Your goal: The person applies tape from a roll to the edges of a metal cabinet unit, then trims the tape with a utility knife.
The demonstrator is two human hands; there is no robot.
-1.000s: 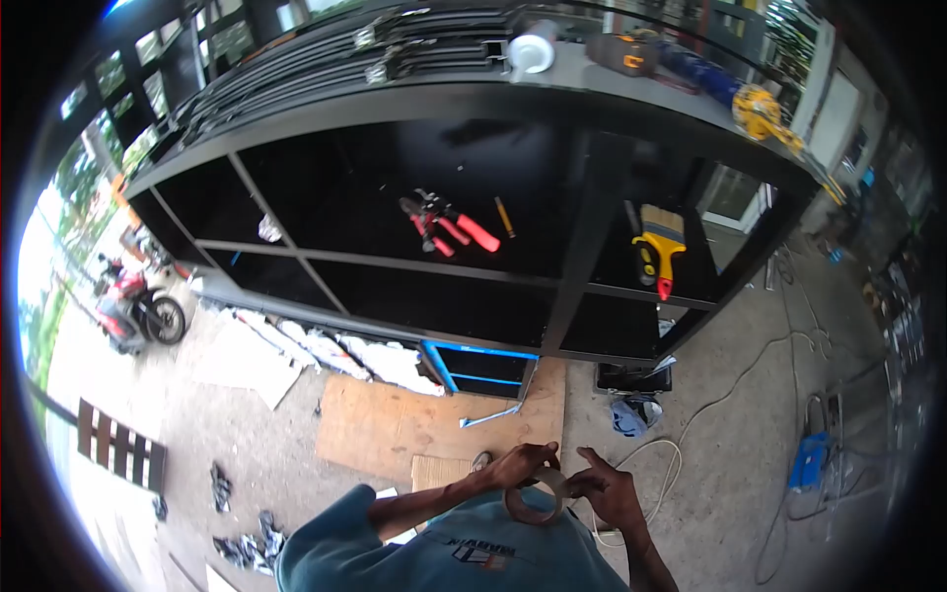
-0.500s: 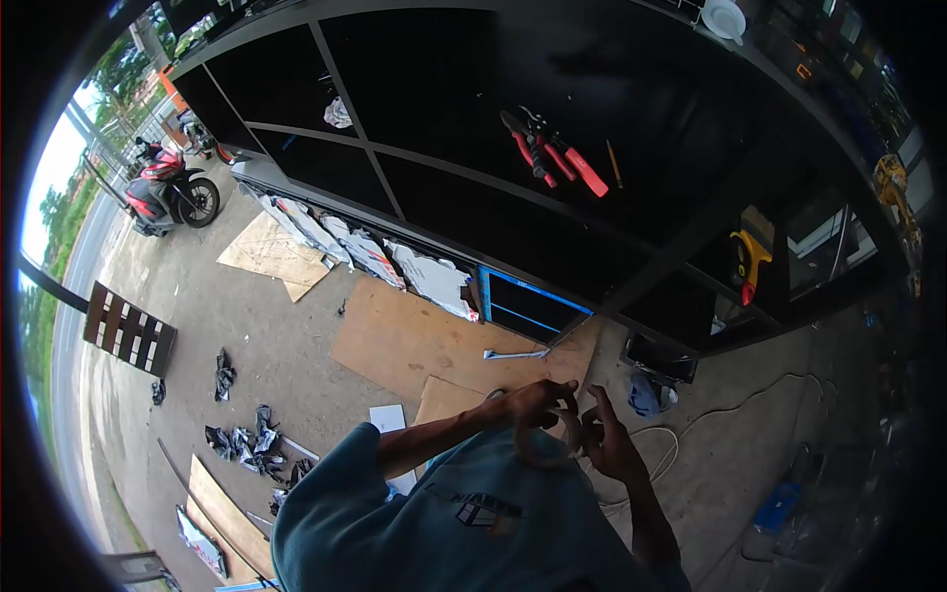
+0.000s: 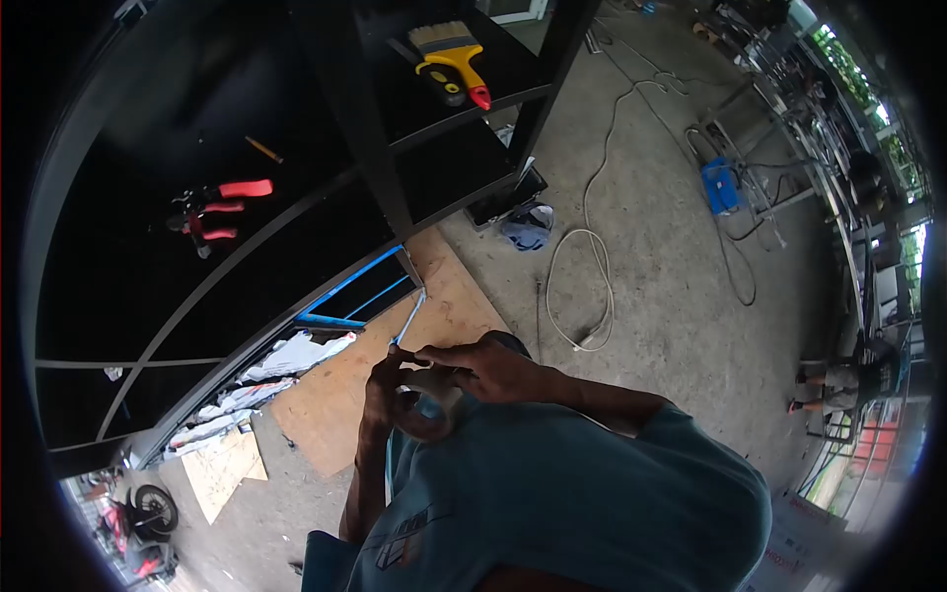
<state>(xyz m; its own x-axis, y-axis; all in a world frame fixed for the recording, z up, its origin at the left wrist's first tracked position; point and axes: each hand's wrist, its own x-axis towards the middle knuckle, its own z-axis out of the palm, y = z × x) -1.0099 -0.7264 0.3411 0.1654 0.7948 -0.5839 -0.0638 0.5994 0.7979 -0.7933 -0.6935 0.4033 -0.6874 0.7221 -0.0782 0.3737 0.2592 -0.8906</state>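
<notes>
My left hand (image 3: 380, 393) and my right hand (image 3: 498, 369) meet in front of my shirt, with a roll of tape (image 3: 442, 419) between them. The left fingers are closed at the roll's near side, and the right fingers press against its upper edge, thumb and fingertips close together. Beyond the hands stands a large black cabinet (image 3: 380, 173). Blue tape (image 3: 347, 286) lines a small framed opening at its lower edge. Red-handled pliers (image 3: 219, 207), a pencil (image 3: 264, 150) and a yellow brush (image 3: 456, 64) lie on the black surfaces.
A brown board (image 3: 444, 281) lies on the concrete floor below the cabinet. A pale cable (image 3: 588, 237) loops across the floor near a blue cloth (image 3: 529, 227). Farther right are a blue device (image 3: 720, 185) and another person (image 3: 856, 380). A motorcycle (image 3: 138, 533) stands lower left.
The view has swung to the right, so the cabinet and tools appear farther left and more floor shows. Both hands remain at the roll, with the right fingers now stretched across its top.
</notes>
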